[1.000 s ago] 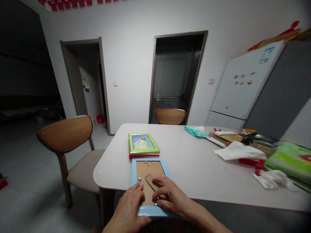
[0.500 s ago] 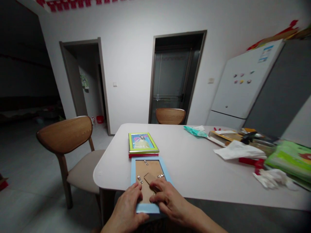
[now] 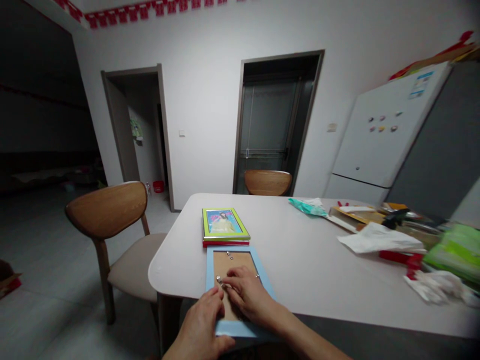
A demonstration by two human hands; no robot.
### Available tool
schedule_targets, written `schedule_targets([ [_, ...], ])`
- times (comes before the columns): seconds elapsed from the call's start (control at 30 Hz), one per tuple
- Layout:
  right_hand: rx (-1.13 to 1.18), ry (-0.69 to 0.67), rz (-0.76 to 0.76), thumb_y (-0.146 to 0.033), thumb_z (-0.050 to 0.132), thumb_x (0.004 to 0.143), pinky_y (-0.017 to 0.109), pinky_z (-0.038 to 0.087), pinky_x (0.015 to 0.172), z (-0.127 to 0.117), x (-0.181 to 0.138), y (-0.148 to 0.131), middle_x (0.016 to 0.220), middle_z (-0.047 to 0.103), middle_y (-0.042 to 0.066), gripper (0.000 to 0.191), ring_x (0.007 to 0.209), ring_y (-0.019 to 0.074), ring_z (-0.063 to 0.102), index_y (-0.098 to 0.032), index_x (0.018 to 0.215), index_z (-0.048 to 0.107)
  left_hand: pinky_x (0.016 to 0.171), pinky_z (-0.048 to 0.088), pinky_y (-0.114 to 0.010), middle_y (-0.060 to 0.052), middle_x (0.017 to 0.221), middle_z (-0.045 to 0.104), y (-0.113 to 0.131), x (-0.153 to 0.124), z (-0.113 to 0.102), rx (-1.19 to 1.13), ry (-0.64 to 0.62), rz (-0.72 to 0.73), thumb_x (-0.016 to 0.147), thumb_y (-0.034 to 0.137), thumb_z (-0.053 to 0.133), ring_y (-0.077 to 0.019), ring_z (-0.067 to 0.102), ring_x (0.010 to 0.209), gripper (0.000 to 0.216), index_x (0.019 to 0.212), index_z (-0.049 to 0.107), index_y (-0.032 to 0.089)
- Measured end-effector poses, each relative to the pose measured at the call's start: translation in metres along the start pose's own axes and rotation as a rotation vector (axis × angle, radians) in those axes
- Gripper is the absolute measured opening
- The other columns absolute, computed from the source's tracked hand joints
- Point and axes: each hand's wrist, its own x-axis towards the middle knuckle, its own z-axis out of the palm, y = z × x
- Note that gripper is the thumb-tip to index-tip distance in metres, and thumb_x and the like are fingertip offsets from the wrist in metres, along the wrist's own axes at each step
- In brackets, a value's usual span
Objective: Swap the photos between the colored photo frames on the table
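A light blue picture frame [image 3: 262, 280] lies face down at the table's near edge, its brown backing board [image 3: 240, 259] showing. My left hand [image 3: 202, 322] grips the frame's lower left corner, thumb at the bottom edge and fingers over the left side. The fingers of my right hand [image 3: 249, 295] are closed at a small metal clip [image 3: 219, 279] on the backing's left side. Another metal clip [image 3: 229, 255] sits at the top of the backing. My right hand hides most of the backing's middle and lower right.
Just beyond, a lime green picture frame [image 3: 244, 231] rests on a red one [image 3: 225, 243]. To the right on the white table [image 3: 292, 265] are a teal packet [image 3: 307, 207], white paper [image 3: 378, 238], white gloves [image 3: 435, 287] and a green package [image 3: 455, 252]. A wooden chair [image 3: 108, 212] stands left.
My right hand has moved left across the backing, from near the right-side clip and stand flap to the left clip. My left hand stays on the frame. The view has shifted slightly.
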Motion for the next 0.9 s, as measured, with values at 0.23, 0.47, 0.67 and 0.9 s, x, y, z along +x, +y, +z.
schedule_targets([
  [0.23, -0.089, 0.033, 0.018, -0.020, 0.040, 0.080, 0.025, 0.030, 0.073, 0.017, 0.017, 0.001, 0.083, 0.055, 0.003, 0.022, 0.083, 0.0143, 0.044, -0.020, 0.078, 0.062, 0.098, 0.029, -0.030, -0.009, 0.123, 0.046, -0.004, 0.000, 0.002, -0.027, 0.034, 0.019, 0.050, 0.019, 0.064, -0.0210, 0.036, 0.116, 0.057, 0.105, 0.053, 0.013],
  [0.47, -0.082, 0.009, -0.047, -0.022, 0.045, 0.078, 0.025, 0.030, 0.073, 0.016, 0.013, 0.000, 0.084, 0.057, 0.001, 0.018, 0.083, 0.0139, 0.044, -0.021, 0.072, 0.062, 0.098, 0.031, -0.030, -0.010, 0.121, 0.047, -0.009, -0.001, 0.009, -0.049, 0.074, 0.032, 0.049, 0.017, 0.065, -0.0205, 0.040, 0.114, 0.067, 0.113, 0.047, 0.012],
  [0.67, -0.039, 0.001, 0.080, -0.027, 0.049, 0.075, 0.024, 0.032, 0.071, 0.018, 0.021, 0.002, 0.079, 0.059, 0.001, 0.017, 0.080, 0.0140, 0.048, -0.025, 0.080, 0.066, 0.096, 0.032, -0.028, -0.007, 0.117, 0.052, -0.007, -0.002, 0.006, -0.072, 0.098, 0.036, 0.047, 0.015, 0.066, -0.0197, 0.042, 0.111, 0.058, 0.104, 0.053, 0.015],
  [0.9, -0.117, -0.020, 0.077, -0.027, 0.046, 0.077, 0.023, 0.032, 0.068, 0.017, 0.025, 0.000, 0.074, 0.059, 0.002, 0.022, 0.078, 0.0135, 0.048, -0.022, 0.070, 0.066, 0.093, 0.034, -0.026, -0.004, 0.111, 0.056, -0.003, -0.002, 0.004, -0.109, 0.130, 0.049, 0.047, 0.013, 0.067, -0.0181, 0.045, 0.108, 0.050, 0.095, 0.056, 0.018],
])
